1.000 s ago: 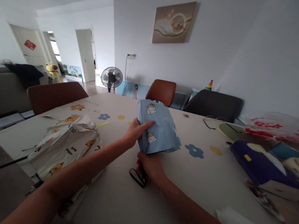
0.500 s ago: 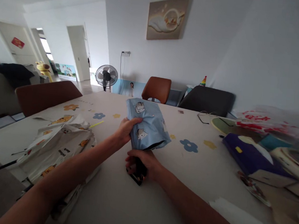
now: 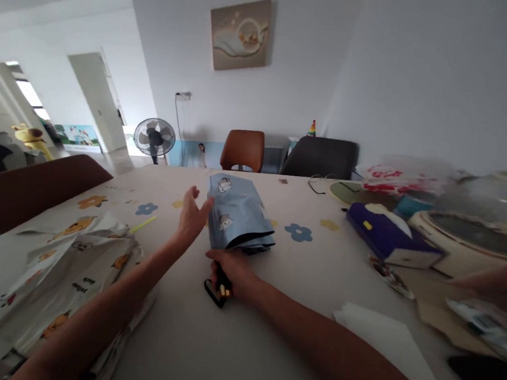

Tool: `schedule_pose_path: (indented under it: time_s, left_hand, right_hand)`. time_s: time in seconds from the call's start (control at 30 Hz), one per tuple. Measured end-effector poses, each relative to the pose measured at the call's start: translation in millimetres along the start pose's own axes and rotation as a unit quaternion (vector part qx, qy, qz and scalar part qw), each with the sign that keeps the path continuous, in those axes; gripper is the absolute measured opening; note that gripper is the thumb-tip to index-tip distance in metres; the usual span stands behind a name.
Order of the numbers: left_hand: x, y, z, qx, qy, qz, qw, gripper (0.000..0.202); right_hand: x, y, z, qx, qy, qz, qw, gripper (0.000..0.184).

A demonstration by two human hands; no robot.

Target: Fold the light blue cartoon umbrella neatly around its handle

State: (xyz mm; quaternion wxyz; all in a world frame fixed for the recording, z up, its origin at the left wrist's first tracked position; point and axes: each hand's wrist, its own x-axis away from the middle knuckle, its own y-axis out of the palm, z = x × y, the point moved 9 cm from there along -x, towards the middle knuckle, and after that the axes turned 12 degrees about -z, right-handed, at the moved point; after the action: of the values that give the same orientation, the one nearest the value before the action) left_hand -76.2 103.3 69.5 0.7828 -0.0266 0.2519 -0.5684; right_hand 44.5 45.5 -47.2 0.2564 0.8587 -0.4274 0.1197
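Observation:
A folded blue umbrella [image 3: 238,209] with a cat print and dark lining points away from me over the table, its canopy loose and unstrapped. My right hand [image 3: 231,268] is wrapped around its black handle, from which a wrist strap loops down. My left hand [image 3: 194,211] is open at the canopy's left side, thumb close to the fabric; whether it touches I cannot tell. To the left lies a cream umbrella [image 3: 79,269] with a yellow duck print, its fabric rumpled and a few dark rods poking out.
On the white table [image 3: 176,338] at right are a purple tissue box [image 3: 381,232], eyeglasses [image 3: 319,184], white paper [image 3: 383,334], a plastic bag [image 3: 407,175] and a large round container [image 3: 464,234]. Another person's arm [image 3: 496,276] enters at right. Chairs and a fan [image 3: 154,138] stand beyond.
My left hand has let go of the blue canopy and opened to its left. The view has turned right, and another person's arm has come in at the right edge.

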Motion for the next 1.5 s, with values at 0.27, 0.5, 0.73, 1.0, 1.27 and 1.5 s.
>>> schedule_pose_path:
  time_s: [0.27,0.5,0.73,1.0,1.27,1.5]
  left_hand:
    - [1,87.8,106,-0.292,0.331,-0.262,0.858,0.045]
    - [-29,153.1,91,-0.359,0.261,-0.436,0.783,0.033]
    - [-35,158.0,95,-0.374,0.233,-0.467,0.767,0.019]
    - [-41,92.1,145,-0.32,0.324,-0.351,0.818,0.025]
    - [-19,-13.0,146,-0.364,0.354,-0.232,0.83,0.019]
    - [-15,-64.3,93,-0.346,0.305,-0.231,0.857,0.019]
  right_hand:
    - [-3,5,0,0.026,-0.027,-0.024,0.999,0.026]
    - [-3,5,-2,0.046,-0.04,-0.026,0.998,0.028]
    - [-5,5,2,0.059,-0.019,-0.028,0.998,0.025]
    - [-4,3,1,0.026,0.006,-0.037,0.999,0.025]
    - [1,1,-2,0.009,0.014,-0.027,0.999,0.022]
    - [-2,-2,-1,0.029,0.012,-0.023,0.999,0.023]
